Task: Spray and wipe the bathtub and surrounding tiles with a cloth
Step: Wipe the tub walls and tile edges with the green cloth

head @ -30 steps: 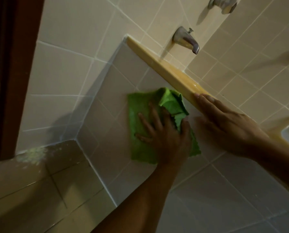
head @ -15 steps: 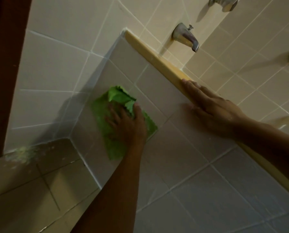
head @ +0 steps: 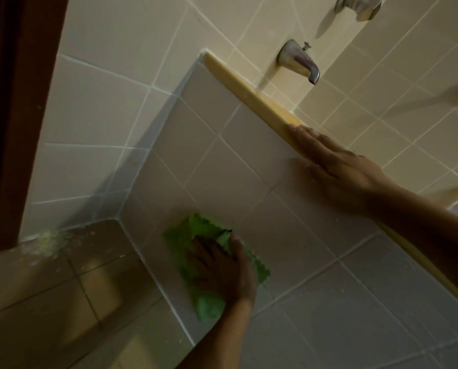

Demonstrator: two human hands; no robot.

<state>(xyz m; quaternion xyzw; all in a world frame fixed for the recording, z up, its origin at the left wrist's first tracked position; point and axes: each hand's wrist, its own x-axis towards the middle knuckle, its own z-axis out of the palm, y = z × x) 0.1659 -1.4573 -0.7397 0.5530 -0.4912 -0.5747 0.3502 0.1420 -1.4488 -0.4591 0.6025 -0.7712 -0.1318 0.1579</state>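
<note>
Two hands: left hand [head: 222,270] flat on one cloth [head: 209,262], right hand [head: 337,166] seemingly open on ledge [head: 249,87].

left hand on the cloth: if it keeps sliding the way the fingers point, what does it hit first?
The left hand presses the green cloth flat on the tiled tub front, fingers aimed up-left toward the corner. It would likely meet the grout seam at the floor first, then the floor tiles; depth is hard to judge.
</note>
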